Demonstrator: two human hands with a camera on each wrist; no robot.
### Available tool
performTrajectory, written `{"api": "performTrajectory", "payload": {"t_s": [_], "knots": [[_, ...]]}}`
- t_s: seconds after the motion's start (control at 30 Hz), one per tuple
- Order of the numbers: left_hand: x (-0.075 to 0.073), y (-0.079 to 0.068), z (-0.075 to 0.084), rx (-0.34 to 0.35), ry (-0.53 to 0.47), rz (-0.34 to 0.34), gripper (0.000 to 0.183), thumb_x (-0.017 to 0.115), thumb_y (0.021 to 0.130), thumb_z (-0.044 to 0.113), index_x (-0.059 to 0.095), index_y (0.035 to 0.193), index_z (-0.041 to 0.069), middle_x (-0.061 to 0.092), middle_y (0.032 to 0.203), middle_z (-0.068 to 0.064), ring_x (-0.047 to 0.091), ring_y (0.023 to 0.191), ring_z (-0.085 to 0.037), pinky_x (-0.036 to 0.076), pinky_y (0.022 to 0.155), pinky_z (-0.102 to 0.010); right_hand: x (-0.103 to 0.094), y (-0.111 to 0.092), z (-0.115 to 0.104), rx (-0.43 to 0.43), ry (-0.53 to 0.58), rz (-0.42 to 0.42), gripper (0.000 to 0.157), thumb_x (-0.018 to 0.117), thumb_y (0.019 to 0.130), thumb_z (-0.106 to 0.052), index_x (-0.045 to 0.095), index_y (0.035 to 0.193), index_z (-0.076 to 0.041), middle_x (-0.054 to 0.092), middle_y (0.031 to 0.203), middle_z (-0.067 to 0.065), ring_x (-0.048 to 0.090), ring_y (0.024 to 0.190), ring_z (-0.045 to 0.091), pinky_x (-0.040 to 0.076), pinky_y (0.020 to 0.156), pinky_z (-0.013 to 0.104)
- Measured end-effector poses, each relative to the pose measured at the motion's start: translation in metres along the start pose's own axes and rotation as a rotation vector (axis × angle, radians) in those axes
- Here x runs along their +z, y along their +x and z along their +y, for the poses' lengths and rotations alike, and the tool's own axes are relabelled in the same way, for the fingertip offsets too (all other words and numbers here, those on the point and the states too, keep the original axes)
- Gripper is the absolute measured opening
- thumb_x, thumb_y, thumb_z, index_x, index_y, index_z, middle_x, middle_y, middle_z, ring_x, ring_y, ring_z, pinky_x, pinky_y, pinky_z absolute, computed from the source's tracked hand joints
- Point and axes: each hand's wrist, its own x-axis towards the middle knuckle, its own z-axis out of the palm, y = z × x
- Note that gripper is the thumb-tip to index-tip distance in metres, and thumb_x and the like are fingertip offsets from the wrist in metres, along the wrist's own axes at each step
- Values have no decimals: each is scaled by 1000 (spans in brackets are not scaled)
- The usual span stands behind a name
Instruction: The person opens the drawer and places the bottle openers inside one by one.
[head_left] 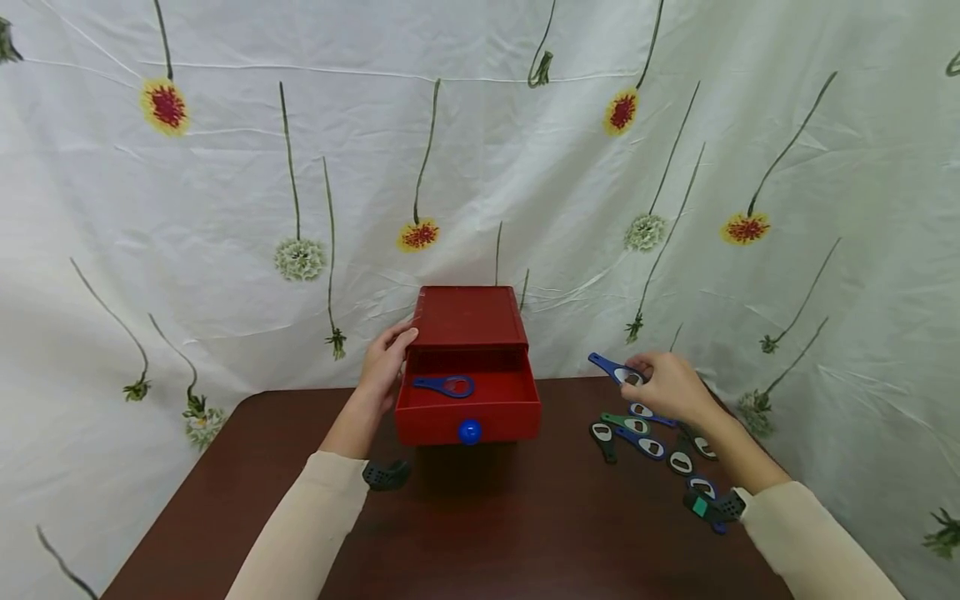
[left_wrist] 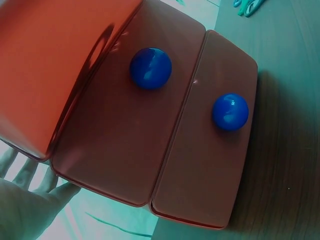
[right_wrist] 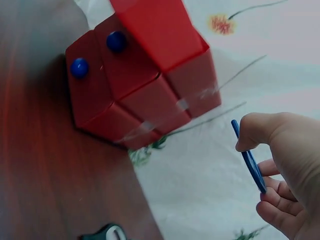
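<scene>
On L, resting L hand (head_left: 386,360) against side of red box (head_left: 471,317), fingers fairly straight, w/o gripping; prob. just steadying; in middle, see pulled-out top drawer (head_left: 427,423) w/ one blue opener (head_left: 433,384) inside; on R, pinching another blue opener (head_left: 603,364) betw. thumb & fingers of R hand (head_left: 663,385), i.e. nearly closed, held above scattered openers (head_left: 632,438) on table (head_left: 540,517); prob. mid-transfer, taking opener to drawer; next, likely calls for swinging L, clearing drawer front, lowering beside first opener, then spreading fingers to let go; brace box meanwhile.
</scene>
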Motion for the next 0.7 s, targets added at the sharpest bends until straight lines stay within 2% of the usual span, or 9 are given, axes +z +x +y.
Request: {"api": "performTrajectory", "payload": {"t_s": [0.17, 0.3, 0.5, 0.7], "knots": [[1, 0, 0, 10, -6, -2, 52, 64, 104, 32, 54, 149, 9, 55, 138, -9, 56, 110, -21, 51, 85, -32, -5, 14, -21, -15, 1, 10, 36, 75, 84, -22, 74, 114, -2, 72, 96, 6, 61, 80, 21, 48, 71, 40], [0, 1, 1, 12, -11, -13, 53, 63, 104, 32, 53, 150, 8, 54, 139, -11, 55, 112, -22, 50, 87, -33, -8, 27, -43, -65, -1, 2, 33, 75, 83, -22, 76, 110, -4, 71, 91, 2, 61, 80, 20, 48, 72, 40], [-2, 1, 2, 7, -5, -14, 55, 63, 104, 34, 51, 151, 8, 52, 141, -11, 54, 112, -22, 51, 86, -33, -6, 41, -80, -127, 18, -35, 37, 74, 81, -22, 76, 111, -2, 71, 95, 7, 62, 84, 21, 50, 76, 39], [-2, 0, 1, 5, -10, -16, 55, 62, 104, 34, 51, 152, 8, 52, 141, -12, 54, 114, -24, 50, 88, -35, 3, 53, -106, -231, 18, -58, 33, 74, 80, -21, 76, 107, -1, 70, 91, 6, 60, 78, 19, 50, 69, 35]]}}
